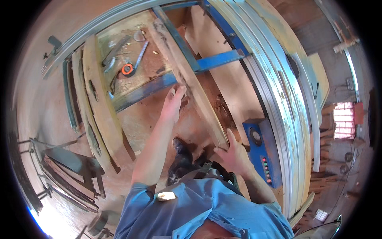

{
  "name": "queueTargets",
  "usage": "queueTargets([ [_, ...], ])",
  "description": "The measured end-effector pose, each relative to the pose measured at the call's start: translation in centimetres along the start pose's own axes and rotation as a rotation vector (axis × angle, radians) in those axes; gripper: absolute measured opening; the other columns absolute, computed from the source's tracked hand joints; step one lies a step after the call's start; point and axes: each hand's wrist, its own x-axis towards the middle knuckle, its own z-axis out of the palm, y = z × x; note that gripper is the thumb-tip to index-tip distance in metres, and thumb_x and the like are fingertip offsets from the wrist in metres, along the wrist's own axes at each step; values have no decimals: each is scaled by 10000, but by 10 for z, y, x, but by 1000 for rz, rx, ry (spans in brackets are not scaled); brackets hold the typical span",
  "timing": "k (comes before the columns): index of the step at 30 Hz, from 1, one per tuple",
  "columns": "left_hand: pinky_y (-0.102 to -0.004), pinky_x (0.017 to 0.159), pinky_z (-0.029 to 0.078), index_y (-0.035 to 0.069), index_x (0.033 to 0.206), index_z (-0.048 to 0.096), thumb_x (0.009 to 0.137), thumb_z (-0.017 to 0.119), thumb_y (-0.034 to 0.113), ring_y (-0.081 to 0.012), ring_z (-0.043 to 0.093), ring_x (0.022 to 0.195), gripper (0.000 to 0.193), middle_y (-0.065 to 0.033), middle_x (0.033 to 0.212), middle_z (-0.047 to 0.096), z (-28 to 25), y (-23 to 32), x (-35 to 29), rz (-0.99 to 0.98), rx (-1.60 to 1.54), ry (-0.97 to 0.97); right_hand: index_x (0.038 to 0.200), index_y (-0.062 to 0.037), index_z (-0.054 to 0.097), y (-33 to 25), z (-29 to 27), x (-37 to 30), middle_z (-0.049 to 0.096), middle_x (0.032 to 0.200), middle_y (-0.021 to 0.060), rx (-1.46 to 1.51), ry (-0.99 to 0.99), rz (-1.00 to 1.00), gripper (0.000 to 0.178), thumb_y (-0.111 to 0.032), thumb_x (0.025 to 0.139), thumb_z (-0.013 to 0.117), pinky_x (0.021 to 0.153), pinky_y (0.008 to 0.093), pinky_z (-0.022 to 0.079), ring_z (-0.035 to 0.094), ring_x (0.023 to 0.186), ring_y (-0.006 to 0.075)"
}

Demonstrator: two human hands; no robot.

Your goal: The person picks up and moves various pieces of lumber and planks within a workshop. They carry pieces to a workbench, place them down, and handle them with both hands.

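Note:
A long, rough-edged wooden board lies slantwise in front of me, its far part resting across the blue frame. My left hand is at the board's left edge near the blue crossbar, fingers closed against it; its underside grip is hidden. At the board's near end is my right hand, thumb and forefinger spread to either side of the corner. Its palm does not close round the wood.
An orange-and-black tape measure with its blade out lies on a wooden panel. More planks lean at the left. A saw machine's metal rails, circular blade and blue control box stand at right.

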Motion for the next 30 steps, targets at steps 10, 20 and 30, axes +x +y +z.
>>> queueTargets([
  [10, -389, 836, 502, 57, 1158, 613, 919, 579, 244, -224, 621, 944, 305, -64, 1018, 657, 44, -70, -25, -259, -151, 88, 1105, -79, 473, 100, 34, -69, 590, 919, 144, -103, 394, -140, 551, -284, 703, 788, 703, 480, 468, 586, 850, 366],
  [20, -441, 1059, 406, -54, 1337, 484, 939, 501, 400, -295, 521, 1225, 604, -179, 1288, 569, 125, -115, -201, -37, 10, -318, 1314, -29, 451, 238, 101, -189, 554, 1001, 96, -53, 726, -71, 672, -381, 793, 687, 829, 383, 404, 537, 939, 267],
  [30, -356, 911, 472, -16, 1144, 616, 966, 528, 231, -203, 623, 1026, 318, -109, 1125, 667, 230, -284, -366, -270, 256, -889, 1226, -90, 525, 376, 179, -422, 558, 948, 110, 82, 1030, 422, 472, -142, 769, 632, 800, 412, 407, 536, 924, 303],
])
